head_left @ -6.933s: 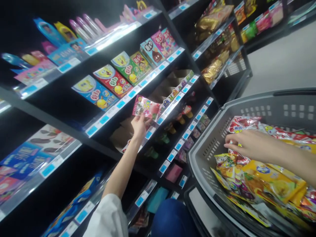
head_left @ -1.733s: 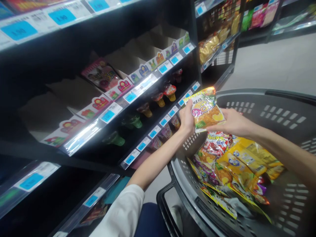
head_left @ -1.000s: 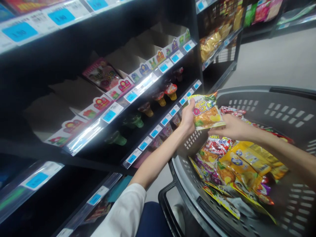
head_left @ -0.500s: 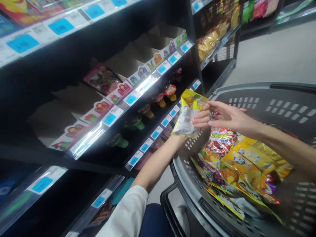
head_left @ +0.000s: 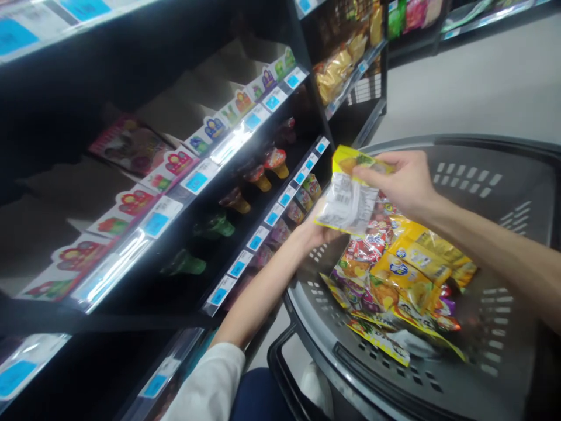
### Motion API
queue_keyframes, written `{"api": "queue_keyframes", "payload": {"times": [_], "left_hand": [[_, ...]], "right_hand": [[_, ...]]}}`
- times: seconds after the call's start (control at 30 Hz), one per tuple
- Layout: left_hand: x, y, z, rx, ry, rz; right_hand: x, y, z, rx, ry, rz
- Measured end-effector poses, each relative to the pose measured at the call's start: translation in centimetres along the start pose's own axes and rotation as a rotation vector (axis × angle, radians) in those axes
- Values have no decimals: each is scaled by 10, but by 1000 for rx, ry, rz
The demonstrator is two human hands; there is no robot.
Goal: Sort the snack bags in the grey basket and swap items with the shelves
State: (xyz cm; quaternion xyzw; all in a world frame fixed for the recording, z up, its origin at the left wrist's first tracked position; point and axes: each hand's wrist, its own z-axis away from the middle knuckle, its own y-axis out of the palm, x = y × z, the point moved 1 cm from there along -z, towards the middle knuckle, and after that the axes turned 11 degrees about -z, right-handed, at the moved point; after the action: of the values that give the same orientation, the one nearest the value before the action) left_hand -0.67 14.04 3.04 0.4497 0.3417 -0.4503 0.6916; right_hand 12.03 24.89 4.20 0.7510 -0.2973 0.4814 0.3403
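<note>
Both hands hold one yellow snack packet [head_left: 347,196] above the left rim of a grey shopping basket [head_left: 442,380]. The packet's printed back faces me. My right hand [head_left: 405,181] pinches its top edge with closed fingers. My left hand [head_left: 312,232] grips it from below, its fingers mostly hidden behind the packet. Inside the basket lies a heap of colourful snack packets [head_left: 401,280], yellow, red and purple.
Black store shelves [head_left: 184,193] stand to the left, with blue price tags, cardboard display boxes, a pink packet [head_left: 129,143] and small jelly cups [head_left: 267,169]. More shelves with golden bags [head_left: 337,73] stand further back. Pale floor [head_left: 473,88] lies beyond the basket.
The packet was lifted from the basket and turned so its back faces me. My right hand has closed on its top edge. The view has shifted right.
</note>
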Motion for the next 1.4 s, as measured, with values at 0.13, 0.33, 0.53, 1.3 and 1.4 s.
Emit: {"api": "queue_keyframes", "payload": {"times": [0.13, 0.33, 0.53, 1.3, 1.4], "left_hand": [[-7, -2, 7, 59, 128, -93], [6, -3, 3, -104, 303, -501], [13, -4, 0, -112, 271, -570], [12, -8, -1, -104, 297, -640], [11, -9, -2, -102, 298, -651]], "right_hand": [[2, -11, -8, -148, -113, 74], [-1, -14, -10, -236, -191, 137], [-4, -12, -11, -250, -180, 67], [-5, -13, -9, -240, -119, 101], [-4, -12, -9, -244, -113, 102]]}}
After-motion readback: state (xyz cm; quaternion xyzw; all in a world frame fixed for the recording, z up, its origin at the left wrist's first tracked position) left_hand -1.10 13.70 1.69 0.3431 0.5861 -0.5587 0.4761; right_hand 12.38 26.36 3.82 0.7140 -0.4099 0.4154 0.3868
